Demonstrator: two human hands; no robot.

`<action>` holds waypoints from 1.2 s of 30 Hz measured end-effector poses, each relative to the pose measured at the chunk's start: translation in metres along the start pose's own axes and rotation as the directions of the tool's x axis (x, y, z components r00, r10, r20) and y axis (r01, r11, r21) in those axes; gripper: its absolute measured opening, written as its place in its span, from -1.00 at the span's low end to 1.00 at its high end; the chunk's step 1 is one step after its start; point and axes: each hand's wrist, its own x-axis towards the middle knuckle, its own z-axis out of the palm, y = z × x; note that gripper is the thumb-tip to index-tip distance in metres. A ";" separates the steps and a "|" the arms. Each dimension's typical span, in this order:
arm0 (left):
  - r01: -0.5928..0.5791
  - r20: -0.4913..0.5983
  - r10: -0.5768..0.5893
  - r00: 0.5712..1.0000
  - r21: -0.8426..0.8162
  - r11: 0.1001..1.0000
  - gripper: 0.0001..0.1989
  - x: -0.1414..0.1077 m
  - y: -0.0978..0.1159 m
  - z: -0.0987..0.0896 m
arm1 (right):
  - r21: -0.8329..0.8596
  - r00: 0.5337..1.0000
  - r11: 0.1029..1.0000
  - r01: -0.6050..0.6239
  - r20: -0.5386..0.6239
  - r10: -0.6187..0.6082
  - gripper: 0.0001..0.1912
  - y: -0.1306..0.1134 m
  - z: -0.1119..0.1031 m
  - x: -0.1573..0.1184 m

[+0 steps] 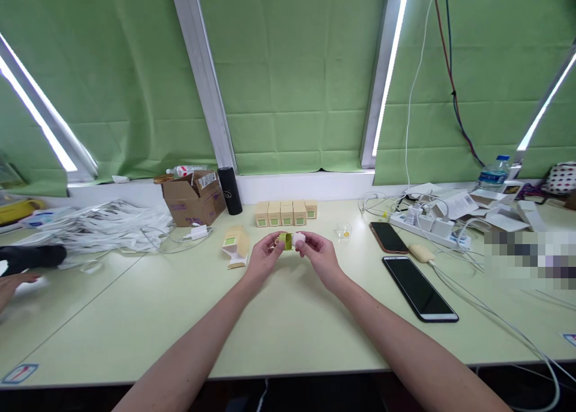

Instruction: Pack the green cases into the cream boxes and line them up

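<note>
My left hand point(264, 255) is closed on a small yellow-green hollow case point(287, 239), with a ring-like part at its left side. In my right hand point(320, 257) is a small white rounded piece point(297, 238), pinched at the right edge of the green case. The two pieces meet or nearly meet; I cannot tell whether one sits inside the other. An opened cardboard box point(236, 245) with a green label lies left of my hands. Behind them stand several small closed kraft boxes point(287, 213) in a row. To the right sits a small clear plastic piece point(344, 231).
Right of my arms lie a phone point(389, 237), a larger dark-screened device point(420, 288), a power strip point(429, 231) and loose cables. At left are a white cable pile point(105, 227), a brown carton point(193, 199) and a black cylinder point(230, 190). Another person's hand point(15, 286) shows at far left.
</note>
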 end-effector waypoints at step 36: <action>-0.098 0.042 0.091 0.995 0.221 0.970 -0.52 -0.006 -0.001 0.003 | -0.159 0.996 0.985 0.074 0.055 -0.066 -0.52 -0.001 0.003 -0.006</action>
